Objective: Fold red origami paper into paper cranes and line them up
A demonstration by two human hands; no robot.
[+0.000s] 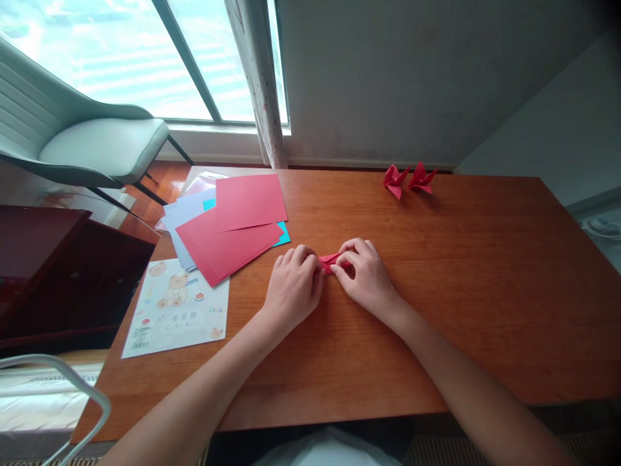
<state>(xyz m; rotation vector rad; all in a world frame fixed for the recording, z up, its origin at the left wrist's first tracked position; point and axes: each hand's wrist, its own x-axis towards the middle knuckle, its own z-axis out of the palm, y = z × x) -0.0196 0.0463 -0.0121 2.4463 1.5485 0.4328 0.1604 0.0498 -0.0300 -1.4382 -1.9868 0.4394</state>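
Note:
Between my hands, at the middle of the table, is a small piece of folded red paper (328, 263). My left hand (295, 279) is closed on its left end, with the fingers curled over the paper. At the right end, my right hand (365, 277) pinches the paper between thumb and fingertips. Much of the folded paper is hidden under the fingers, so its full shape cannot be made out. Two finished-looking red paper cranes (396, 180) stand near the table's far edge, to the right.
Red sheets (251, 202) lie fanned over pale and blue paper at the table's left. Nearer me is a white sheet printed with bears (180, 304). The wooden table (475, 278) stretches right. A chair (101, 145) stands by the window, and a white curved frame (72, 375) is at lower left.

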